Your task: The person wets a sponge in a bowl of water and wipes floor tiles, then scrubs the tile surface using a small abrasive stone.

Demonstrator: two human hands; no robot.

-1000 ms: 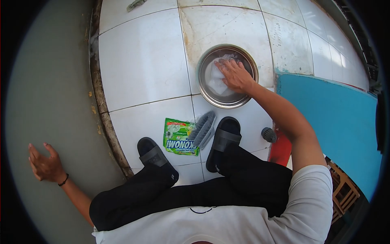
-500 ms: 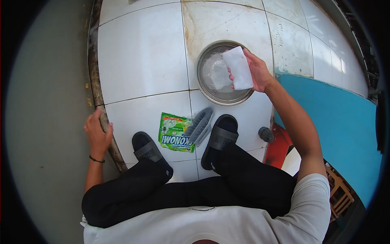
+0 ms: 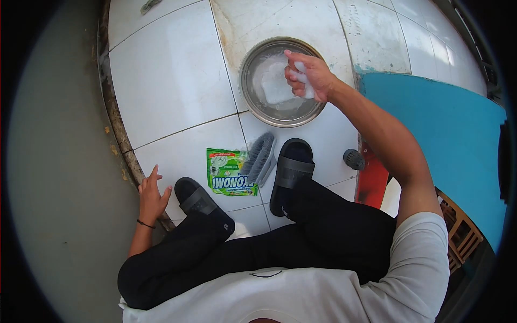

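My right hand (image 3: 319,81) is closed around a white sponge (image 3: 309,89), squeezing it so that only parts show between the fingers. It is held over the right side of a round metal basin (image 3: 249,106) of cloudy water. A pale squarish patch (image 3: 276,89) shows in the water; I cannot tell what it is. My left hand (image 3: 153,197) holds nothing, fingers spread, above the floor edge beside my left sandal (image 3: 195,197). Between my feet lie a green detergent packet (image 3: 223,182) and a grey scrub brush (image 3: 260,155), which overlaps the packet's right side.
My right sandal (image 3: 295,168) is just right of the brush. A grey round-ended object (image 3: 354,159) is beside a red surface (image 3: 371,180). A blue panel (image 3: 431,116) and slatted wooden furniture (image 3: 462,232) are on the right. A dark floor edge (image 3: 119,134) runs along the left.
My right hand has turned over and tightened, so the sponge that was flat is now crumpled in the fist. My left hand has moved right and down, toward my left foot. The view has shifted slightly.
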